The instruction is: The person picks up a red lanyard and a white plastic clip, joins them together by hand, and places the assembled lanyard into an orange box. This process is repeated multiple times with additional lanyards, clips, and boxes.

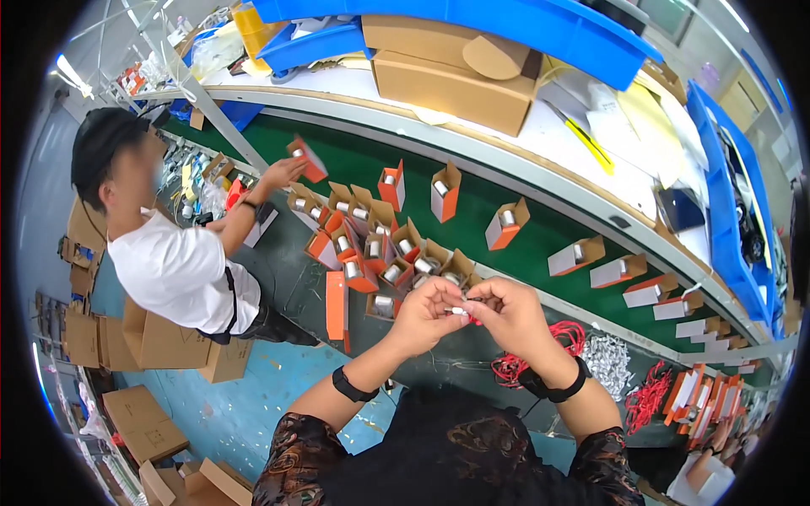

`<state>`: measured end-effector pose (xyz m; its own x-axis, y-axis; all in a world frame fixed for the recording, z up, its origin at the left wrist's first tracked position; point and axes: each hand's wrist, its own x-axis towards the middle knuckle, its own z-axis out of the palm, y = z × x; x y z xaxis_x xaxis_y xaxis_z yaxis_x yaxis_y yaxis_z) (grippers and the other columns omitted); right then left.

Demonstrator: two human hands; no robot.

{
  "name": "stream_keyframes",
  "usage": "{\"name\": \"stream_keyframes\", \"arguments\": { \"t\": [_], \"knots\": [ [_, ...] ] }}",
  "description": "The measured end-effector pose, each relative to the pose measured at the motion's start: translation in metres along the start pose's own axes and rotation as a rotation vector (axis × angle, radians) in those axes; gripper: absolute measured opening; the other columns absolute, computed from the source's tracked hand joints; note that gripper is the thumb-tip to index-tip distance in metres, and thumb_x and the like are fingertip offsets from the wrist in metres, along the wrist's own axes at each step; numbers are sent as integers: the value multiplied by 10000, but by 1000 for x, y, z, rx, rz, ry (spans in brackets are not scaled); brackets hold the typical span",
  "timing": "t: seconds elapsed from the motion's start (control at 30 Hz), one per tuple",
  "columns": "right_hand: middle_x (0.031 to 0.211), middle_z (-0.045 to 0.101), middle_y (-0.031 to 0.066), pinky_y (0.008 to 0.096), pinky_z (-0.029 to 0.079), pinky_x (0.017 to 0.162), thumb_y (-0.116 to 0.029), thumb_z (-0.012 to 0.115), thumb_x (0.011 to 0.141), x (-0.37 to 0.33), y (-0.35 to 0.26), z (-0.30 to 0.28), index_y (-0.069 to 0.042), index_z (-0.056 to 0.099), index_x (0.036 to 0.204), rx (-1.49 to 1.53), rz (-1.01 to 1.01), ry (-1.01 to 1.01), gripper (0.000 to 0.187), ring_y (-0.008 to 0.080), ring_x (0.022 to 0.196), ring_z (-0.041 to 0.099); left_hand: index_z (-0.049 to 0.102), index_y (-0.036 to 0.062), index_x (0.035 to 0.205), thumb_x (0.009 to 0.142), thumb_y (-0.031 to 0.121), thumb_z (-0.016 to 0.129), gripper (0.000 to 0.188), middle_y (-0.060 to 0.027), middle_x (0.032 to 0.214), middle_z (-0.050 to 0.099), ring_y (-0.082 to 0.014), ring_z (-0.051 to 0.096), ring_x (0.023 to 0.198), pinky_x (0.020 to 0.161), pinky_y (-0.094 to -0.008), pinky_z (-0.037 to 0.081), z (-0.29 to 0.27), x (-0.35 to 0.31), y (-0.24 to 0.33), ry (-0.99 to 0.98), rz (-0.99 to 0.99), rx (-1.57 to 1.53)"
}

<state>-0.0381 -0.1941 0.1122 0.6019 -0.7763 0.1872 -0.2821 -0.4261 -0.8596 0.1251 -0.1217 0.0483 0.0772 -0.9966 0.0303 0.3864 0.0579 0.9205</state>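
My left hand (422, 317) and my right hand (515, 317) meet over the near side of the bench, fingertips pinched together. Between them is a small white piece (458, 310) with a bit of red beside it; its exact kind is too small to tell. Just beyond my hands, open orange-and-brown cartons (361, 274) stand crowded together, silvery cylinders showing inside. Below my right hand lies a bundle of red cords (511, 369), and beside it a heap of small silvery pieces (606, 363).
Spaced-out open cartons stand along a green belt (472, 211) beyond the bench. At the left a person in a white shirt (181, 270) holds a carton (310, 160). Overhead runs a shelf with blue bins (472, 24). More red cords (648, 396) and upright cartons (700, 401) sit right.
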Motion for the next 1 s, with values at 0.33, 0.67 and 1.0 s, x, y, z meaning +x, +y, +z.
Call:
{"name": "stream_keyframes", "arguments": {
  "t": [0.33,0.67,1.0],
  "knots": [
    [1119,591,221,405,496,804,-317,594,938,60,47,18,5,494,1312,-45,206,-108,504,351,995,618,670,4,1118,868,-48,644,256,-36,933,692,-94,653,806,721,-229,525,-77,81,18,255,-25,347],
    [1091,662,181,367,541,773,-159,733,811,-12,125,-23,-6,577,1243,-330,473,-82,483,267,943,670,736,71,975,744,178,712,256,-198,892,699,-367,681,830,763,-423,550,-263,277,22,433,29,1459],
    [1113,638,229,459,517,840,-169,714,800,-110,155,-75,-27,596,1198,-515,586,130,439,408,999,624,715,85,992,801,356,652,338,-174,1006,699,-355,661,933,820,-448,530,-292,302,-22,96,170,1706]
  ]
}}
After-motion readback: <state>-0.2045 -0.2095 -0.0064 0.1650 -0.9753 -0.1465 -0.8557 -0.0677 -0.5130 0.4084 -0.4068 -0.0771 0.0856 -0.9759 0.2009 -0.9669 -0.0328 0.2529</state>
